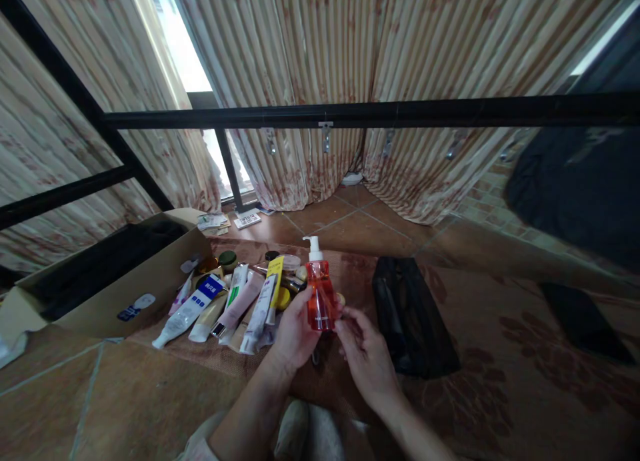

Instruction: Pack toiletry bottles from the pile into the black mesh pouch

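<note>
A red see-through pump bottle with a white pump top stands upright between my hands. My left hand is wrapped round its left side. At its lower right edge, the bent fingers of my right hand grip the bottle too. To the left lies a pile of cosmetics: a white-and-blue tube, a pink tube, a yellow tube and several jars and bottles. A black mesh pouch rests on the cloth right of my hands.
A cardboard box with dark contents stands at the left. The patterned cloth covers the tiled floor, with a dark flat object at the far right. A black metal rail crosses before striped curtains. Papers lie behind.
</note>
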Tool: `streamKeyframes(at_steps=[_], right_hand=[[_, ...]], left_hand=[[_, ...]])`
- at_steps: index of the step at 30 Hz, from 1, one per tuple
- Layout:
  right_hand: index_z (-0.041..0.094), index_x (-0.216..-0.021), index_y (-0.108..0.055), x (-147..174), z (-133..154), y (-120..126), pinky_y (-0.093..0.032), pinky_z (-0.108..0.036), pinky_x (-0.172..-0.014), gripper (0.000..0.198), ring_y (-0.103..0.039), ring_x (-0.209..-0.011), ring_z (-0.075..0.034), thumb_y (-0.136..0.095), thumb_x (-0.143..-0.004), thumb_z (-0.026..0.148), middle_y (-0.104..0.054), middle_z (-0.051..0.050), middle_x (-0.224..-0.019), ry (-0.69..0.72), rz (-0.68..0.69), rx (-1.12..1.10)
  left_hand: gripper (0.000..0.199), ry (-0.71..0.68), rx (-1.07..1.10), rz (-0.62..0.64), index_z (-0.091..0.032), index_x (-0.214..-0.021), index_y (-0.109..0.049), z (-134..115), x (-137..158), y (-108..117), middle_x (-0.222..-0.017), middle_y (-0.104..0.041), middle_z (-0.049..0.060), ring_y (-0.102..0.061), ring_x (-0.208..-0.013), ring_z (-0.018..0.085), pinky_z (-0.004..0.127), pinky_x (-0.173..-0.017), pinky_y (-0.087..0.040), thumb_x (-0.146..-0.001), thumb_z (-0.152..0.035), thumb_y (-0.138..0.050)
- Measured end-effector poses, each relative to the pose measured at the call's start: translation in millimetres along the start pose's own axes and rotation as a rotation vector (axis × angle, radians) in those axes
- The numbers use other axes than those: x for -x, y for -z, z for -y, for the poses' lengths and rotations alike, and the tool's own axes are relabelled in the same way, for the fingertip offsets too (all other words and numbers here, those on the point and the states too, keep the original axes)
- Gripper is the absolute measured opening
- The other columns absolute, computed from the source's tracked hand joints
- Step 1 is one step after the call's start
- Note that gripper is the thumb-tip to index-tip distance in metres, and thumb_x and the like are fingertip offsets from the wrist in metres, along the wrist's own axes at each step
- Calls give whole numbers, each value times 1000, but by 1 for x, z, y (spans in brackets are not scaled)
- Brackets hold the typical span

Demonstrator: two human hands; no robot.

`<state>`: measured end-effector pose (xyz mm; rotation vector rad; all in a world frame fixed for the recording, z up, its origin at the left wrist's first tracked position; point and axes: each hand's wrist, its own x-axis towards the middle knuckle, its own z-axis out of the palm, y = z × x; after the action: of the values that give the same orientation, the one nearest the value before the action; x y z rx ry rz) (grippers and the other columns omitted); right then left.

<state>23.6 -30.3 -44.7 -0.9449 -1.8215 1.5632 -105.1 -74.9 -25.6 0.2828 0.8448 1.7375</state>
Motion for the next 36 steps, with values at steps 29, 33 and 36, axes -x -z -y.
streamKeyframes(at_steps=[29, 33, 36], right_hand=[[17, -112, -60, 0, -9, 1, -46, -23, -48, 48, -59, -55, -11, -69, -75, 47, -70, -5, -92, -241, 32, -379], [17, -110, -60, 0, -10, 3, -46, -23, -48, 50, -59, -54, -11, -70, -73, 49, -71, -4, -90, -252, 29, -381], [16, -109, -59, -1, -12, 4, -46, -23, -48, 51, -60, -54, -10, -71, -73, 50, -71, -4, -87, -246, 37, -380]], left_hand=[[29, -16, 1, -57, -15, -93, -66, 16, -8, -3, -88, -70, 3, -61, -69, 11, 22, -67, -45, -72, -30, -77], [29, -22, 3, -51, -15, -94, -65, 18, -10, -3, -82, -68, 1, -60, -64, 10, 21, -63, -45, -72, -29, -78], [30, -23, 9, -40, -15, -94, -65, 19, -10, -3, -81, -67, 1, -59, -62, 9, 21, -61, -45, -71, -29, -78]])
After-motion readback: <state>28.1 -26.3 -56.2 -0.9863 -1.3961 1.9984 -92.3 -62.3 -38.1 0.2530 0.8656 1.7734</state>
